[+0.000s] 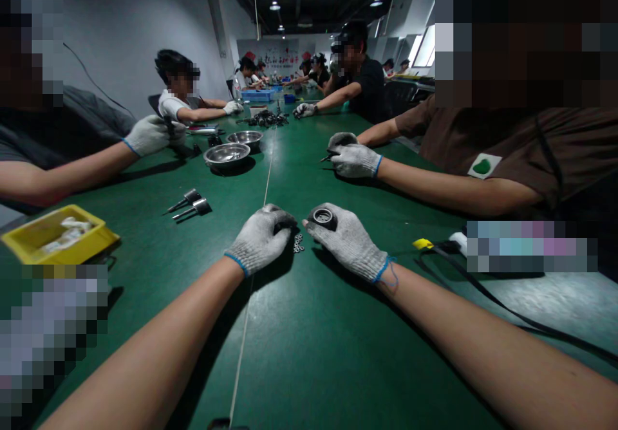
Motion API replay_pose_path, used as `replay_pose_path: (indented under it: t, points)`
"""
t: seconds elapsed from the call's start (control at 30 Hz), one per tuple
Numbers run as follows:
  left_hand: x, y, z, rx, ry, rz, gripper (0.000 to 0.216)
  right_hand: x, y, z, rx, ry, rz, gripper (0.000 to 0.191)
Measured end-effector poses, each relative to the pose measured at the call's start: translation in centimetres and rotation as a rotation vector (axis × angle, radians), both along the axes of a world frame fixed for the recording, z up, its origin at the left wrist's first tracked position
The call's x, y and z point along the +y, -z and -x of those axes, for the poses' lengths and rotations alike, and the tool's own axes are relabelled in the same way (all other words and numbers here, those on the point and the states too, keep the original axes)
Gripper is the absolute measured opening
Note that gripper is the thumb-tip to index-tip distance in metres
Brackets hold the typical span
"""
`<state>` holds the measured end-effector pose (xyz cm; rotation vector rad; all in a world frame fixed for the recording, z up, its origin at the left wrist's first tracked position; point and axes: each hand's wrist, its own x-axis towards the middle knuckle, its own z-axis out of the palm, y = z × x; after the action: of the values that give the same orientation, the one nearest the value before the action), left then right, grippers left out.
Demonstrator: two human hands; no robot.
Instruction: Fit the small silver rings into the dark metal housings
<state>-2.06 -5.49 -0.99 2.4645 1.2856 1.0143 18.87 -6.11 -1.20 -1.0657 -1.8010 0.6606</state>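
Observation:
My right hand (350,237), in a grey-white knit glove with a blue cuff, is closed round a dark cylindrical part (324,218). The part's round, metal-rimmed open end faces up. My left hand (261,238), gloved the same way, is to the left with its fingers curled together and dark fingertips. Whatever may be between those fingertips is hidden. Several small metal rings (299,244) lie in a little cluster on the green table (294,346), between my two hands and close to the left fingertips.
Two metal parts with thin shafts (193,210) lie at left, near a yellow bin (91,240) with white items. Metal bowls (226,158) stand farther back, before a pile of dark parts (268,118). Co-workers' gloved hands (355,159) work on both sides. A black cable (483,288) runs at right.

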Motion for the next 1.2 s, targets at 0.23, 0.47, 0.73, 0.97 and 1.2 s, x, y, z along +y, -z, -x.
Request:
replay_pose_path:
  t: [0.23,0.47,0.73,0.97,1.2]
  points:
    - [0.3,0.1,0.3,0.077,0.120,0.021,0.032,0.1,0.0,-0.3,-0.046,0.028,0.009,0.023]
    - [-0.1,-0.5,0.3,0.089,0.071,0.087,0.017,-0.1,-0.1,0.0,-0.004,-0.016,0.023,0.028]
    - [-0.1,-0.6,0.2,0.076,0.051,0.130,0.017,-0.3,-0.5,0.3,0.035,-0.034,0.023,0.036]
    - [-1.2,-1.8,-0.7,-0.187,-0.154,-0.032,0.012,-0.2,0.3,0.1,-0.010,-0.041,-0.037,0.022]
    - [-3.1,-2.4,-3.0,-0.288,-0.151,-0.139,0.011,-0.1,0.5,0.0,-0.030,-0.124,-0.070,0.029]
